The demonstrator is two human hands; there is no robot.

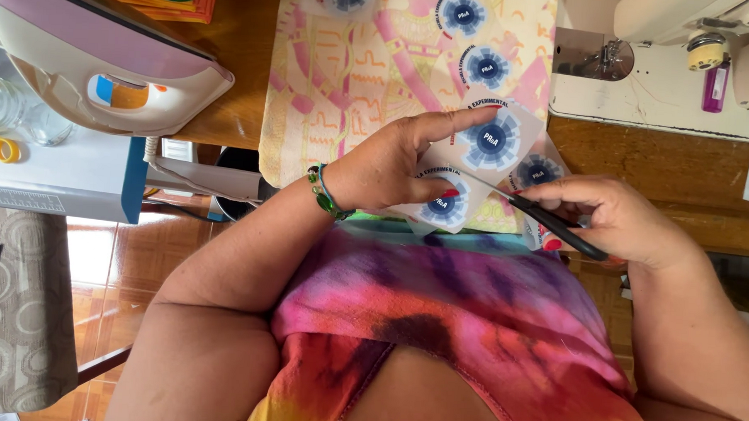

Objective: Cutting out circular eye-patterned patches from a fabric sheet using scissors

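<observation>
White sheet of round blue badges sits pinched in the left hand grip; right hand grip closes on black scissors, blades mid-sheet, several badges apparently uncut beyond them.

Wooden table, glossy orange-tiled floor, daylight

A wooden bench carried a patterned pink and yellow cloth spread across its middle. A white sewing machine stood on its right part, and folded orange and green fabric lay at the far left corner.
</observation>
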